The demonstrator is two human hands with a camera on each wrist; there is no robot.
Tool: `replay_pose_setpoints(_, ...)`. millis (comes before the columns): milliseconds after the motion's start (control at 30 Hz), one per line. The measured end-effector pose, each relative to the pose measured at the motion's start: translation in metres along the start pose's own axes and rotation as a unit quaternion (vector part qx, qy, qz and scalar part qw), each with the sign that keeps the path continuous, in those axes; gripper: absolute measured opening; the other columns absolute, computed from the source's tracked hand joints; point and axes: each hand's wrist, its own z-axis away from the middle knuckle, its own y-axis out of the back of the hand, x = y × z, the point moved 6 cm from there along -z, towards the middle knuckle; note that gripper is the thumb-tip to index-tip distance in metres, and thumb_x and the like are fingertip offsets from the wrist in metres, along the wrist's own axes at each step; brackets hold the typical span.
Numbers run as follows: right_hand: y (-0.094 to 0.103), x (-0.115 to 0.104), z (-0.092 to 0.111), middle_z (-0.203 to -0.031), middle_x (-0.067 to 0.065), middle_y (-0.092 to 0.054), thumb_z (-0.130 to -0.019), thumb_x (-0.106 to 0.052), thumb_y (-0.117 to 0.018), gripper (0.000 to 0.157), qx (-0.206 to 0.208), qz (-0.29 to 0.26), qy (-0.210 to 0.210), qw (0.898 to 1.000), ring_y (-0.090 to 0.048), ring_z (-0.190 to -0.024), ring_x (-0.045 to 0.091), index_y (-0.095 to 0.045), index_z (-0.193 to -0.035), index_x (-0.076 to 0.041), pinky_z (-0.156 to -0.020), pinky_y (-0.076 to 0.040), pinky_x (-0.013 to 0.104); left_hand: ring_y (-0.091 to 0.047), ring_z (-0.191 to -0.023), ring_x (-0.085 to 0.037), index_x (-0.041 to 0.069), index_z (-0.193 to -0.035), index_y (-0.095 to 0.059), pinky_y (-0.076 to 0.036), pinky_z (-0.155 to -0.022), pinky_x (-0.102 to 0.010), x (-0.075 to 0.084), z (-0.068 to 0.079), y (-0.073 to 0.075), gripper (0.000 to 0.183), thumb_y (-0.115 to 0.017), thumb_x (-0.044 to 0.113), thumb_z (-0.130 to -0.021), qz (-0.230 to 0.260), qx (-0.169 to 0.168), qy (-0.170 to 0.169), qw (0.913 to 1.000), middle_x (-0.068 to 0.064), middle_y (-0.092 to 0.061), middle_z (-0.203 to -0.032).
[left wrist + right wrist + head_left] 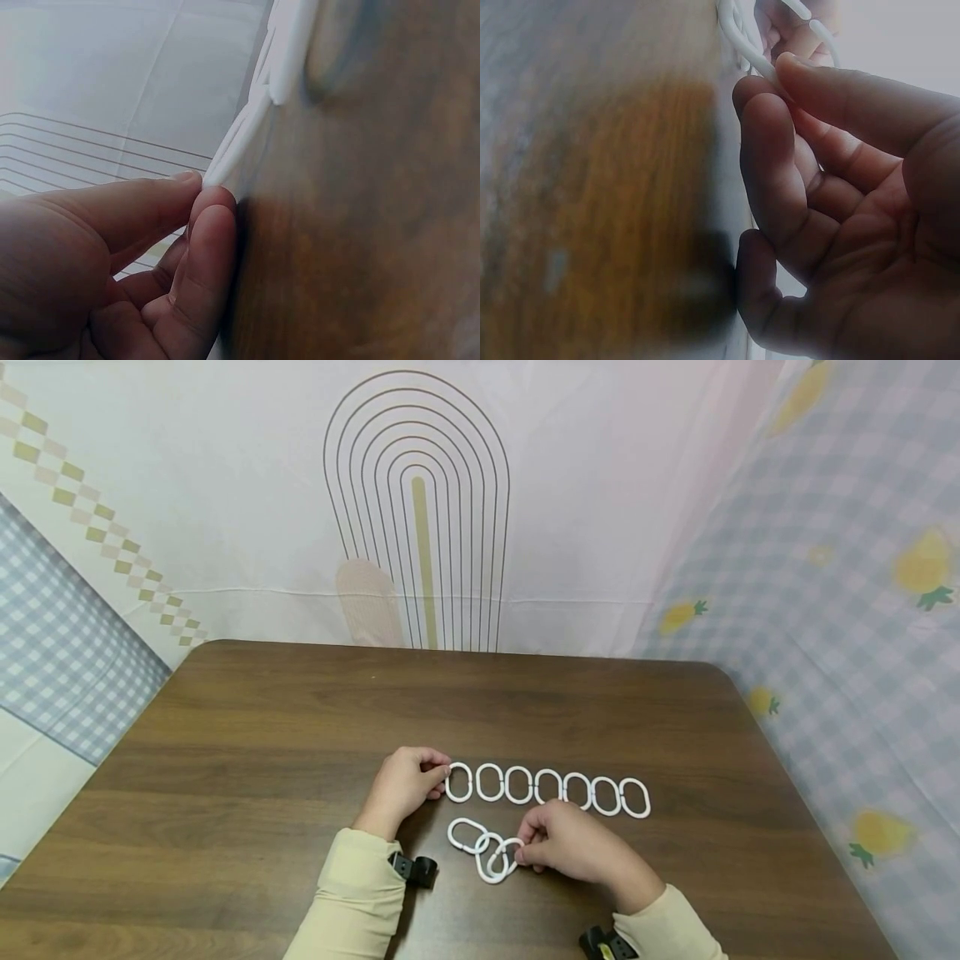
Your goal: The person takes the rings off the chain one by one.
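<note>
White oval plastic links point(503, 783) lie in a row across the wooden table, their long sides upright in the head view. At the row's left end, my left hand point(405, 781) pinches the edge of the leftmost link point(471, 783) between thumb and fingertips; the left wrist view shows the white edge point(225, 154) at those fingertips. Nearer to me lies a short cluster of interlocked white links point(451, 835). My right hand point(576, 845) pinches its rightmost link point(744, 43) with thumb and index finger. Its other fingers are bent and hold nothing.
The brown wooden table point(247, 777) extends around both hands. Behind it hangs a pale cloth point(585, 510) with arch lines, and a blue checked cloth point(825, 610) with a fruit print hangs at the right. Black straps point(412, 869) sit on both wrists.
</note>
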Motion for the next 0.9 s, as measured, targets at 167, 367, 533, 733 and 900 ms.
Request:
replay_pose_setpoints(167, 0.0005, -0.0009, 0.0008, -0.058, -0.007, -0.058, -0.084, -0.010, -0.077, 0.016, 0.001, -0.008, 0.003, 1.000, -0.052, -0.052, 0.006, -0.067, -0.072, -0.014, -0.048, -0.039, 0.023, -0.064, -0.063, -0.010, -0.002, -0.096, -0.075, -0.058, -0.060, -0.026, 0.0008, -0.0001, -0.0004, 0.008, -0.069, -0.001, -0.091, 0.009, -0.002, 0.005, 0.9999, -0.003, -0.068, -0.075)
replay_pose_setpoints(367, 0.0009, -0.0012, 0.0013, -0.058, -0.007, -0.058, -0.083, -0.010, -0.078, 0.015, 0.002, -0.014, 0.005, 1.000, -0.052, -0.052, 0.006, -0.067, -0.073, -0.013, -0.048, -0.039, 0.023, -0.065, -0.064, -0.010, -0.002, -0.097, -0.074, -0.058, -0.061, -0.026, 0.0012, 0.0000, -0.0008, 0.008, -0.069, -0.002, -0.091, 0.006, -0.004, 0.005, 1.0000, -0.004, -0.069, -0.075)
replay_pose_setpoints(533, 0.0004, 0.0000, 0.0006, -0.058, -0.008, -0.058, -0.083, -0.009, -0.077, 0.016, 0.002, -0.010, 0.005, 1.000, -0.052, -0.051, 0.005, -0.067, -0.072, -0.015, -0.048, -0.039, 0.022, -0.065, -0.065, -0.011, -0.002, -0.097, -0.074, -0.057, -0.061, -0.026, 0.0025, 0.0011, -0.0003, 0.009, -0.068, -0.002, -0.090, -0.002, -0.005, -0.002, 1.0000, -0.004, -0.069, -0.076)
replay_pose_setpoints(733, 0.0004, 0.0005, 0.0007, -0.058, -0.009, -0.058, -0.083, -0.010, -0.078, 0.016, 0.003, -0.009, 0.009, 1.000, -0.052, -0.051, 0.004, -0.067, -0.072, -0.015, -0.047, -0.039, 0.022, -0.065, -0.065, -0.011, -0.002, -0.096, -0.073, -0.057, -0.061, -0.025, 0.0042, 0.0022, 0.0008, 0.008, -0.068, -0.003, -0.089, -0.001, -0.002, -0.007, 1.0000, -0.003, -0.069, -0.077)
replay_pose_setpoints(900, 0.0012, -0.0006, 0.0004, -0.058, -0.009, -0.058, -0.083, -0.010, -0.077, 0.016, 0.003, -0.009, 0.007, 1.000, -0.052, -0.051, 0.004, -0.068, -0.072, -0.015, -0.048, -0.040, 0.022, -0.065, -0.066, -0.011, -0.003, -0.096, -0.072, -0.057, -0.061, -0.026, 0.0045, 0.0023, 0.0002, 0.008, -0.068, -0.004, -0.089, 0.005, -0.003, -0.011, 0.9999, -0.005, -0.070, -0.078)
